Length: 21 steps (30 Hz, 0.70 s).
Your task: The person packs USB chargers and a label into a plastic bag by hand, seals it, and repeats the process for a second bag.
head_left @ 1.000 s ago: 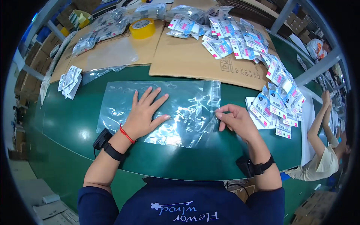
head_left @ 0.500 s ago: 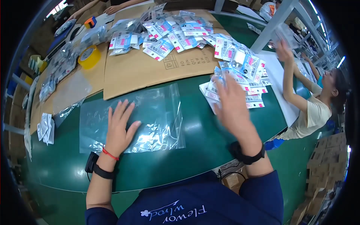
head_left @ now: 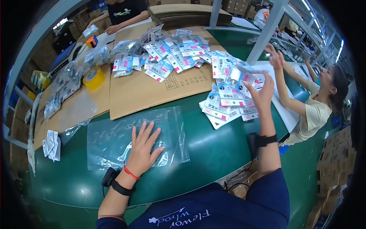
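My left hand (head_left: pixel 144 152) lies flat with its fingers spread on a clear plastic bag (head_left: pixel 108 143), which rests on the green table. My right hand (head_left: pixel 264 94) is at the near pile on the right, thumb and fingers around a packaged white USB charger (head_left: pixel 236 76) that is tilted above the others. Part of that packet is hidden by the fingers. Beneath and in front of it lie several more charger packets (head_left: pixel 225 102) with white and blue cards, loosely stacked.
A larger heap of packets (head_left: pixel 179 53) covers a flat cardboard sheet (head_left: pixel 152 89). Yellow tape (head_left: pixel 93 78) and bagged parts (head_left: pixel 61 93) lie left. White packets (head_left: pixel 52 145) sit at the left edge. A metal post (head_left: pixel 267 34) stands near a co-worker (head_left: pixel 318 99) on the right.
My right hand has moved right and closed around a charger packet. My left hand has shifted right across the bag, still flat. The whole view has tilted, showing more of the person at the back.
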### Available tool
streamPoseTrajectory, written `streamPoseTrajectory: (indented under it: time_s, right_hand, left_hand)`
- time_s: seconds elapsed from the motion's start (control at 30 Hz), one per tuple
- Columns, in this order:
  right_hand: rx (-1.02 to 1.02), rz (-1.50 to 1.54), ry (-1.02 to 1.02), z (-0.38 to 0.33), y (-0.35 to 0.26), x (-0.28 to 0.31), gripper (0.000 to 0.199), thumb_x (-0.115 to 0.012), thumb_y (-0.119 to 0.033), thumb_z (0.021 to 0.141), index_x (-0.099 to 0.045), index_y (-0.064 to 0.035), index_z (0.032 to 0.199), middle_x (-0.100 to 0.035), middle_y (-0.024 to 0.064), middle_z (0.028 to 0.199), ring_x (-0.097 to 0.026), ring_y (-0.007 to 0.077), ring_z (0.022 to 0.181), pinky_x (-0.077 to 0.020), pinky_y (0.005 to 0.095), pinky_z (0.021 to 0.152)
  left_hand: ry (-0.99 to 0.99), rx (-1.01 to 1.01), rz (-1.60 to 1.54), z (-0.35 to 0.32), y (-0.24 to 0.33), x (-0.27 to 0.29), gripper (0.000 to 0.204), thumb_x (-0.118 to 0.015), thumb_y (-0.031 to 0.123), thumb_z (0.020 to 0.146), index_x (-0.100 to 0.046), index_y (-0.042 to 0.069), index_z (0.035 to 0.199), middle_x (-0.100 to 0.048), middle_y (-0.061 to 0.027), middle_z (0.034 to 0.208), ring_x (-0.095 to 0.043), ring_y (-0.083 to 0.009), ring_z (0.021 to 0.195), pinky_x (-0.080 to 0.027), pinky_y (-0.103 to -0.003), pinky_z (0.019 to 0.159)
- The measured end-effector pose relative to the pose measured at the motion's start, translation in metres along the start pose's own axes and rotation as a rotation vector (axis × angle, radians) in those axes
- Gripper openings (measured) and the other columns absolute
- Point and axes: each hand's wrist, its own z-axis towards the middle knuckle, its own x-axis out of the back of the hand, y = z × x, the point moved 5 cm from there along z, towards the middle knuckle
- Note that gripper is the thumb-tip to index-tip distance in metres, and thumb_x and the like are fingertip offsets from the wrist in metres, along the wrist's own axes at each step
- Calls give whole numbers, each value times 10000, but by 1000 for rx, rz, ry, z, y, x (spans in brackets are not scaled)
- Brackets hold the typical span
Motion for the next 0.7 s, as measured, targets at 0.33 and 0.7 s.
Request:
streamPoseTrajectory:
  time_s: [0.33, 0.7]
  right_hand:
    - [37, 43, -591, 44, -90, -112, 896, -641, -648, 736, -361, -165, 1436, -305, 212, 1470, -378, 373, 1315, -274, 533, 1075]
    - [208, 99, -667, 44, -261, -139, 730, -617, -547, 801, -416, -189, 1403, -471, 237, 1343, -469, 392, 1233, -311, 577, 1028]
  left_hand:
    - [-48, -16, -20, -4, 2, -8, 540, -616, 339, 870, -496, 73, 1324, -397, -190, 1418, -323, -402, 1333, -145, -568, 1105]
    - [-100, -69, -3, -2, 8, -13, 546, -639, 315, 844, -505, 73, 1314, -403, -166, 1423, -325, -378, 1342, -159, -544, 1117]
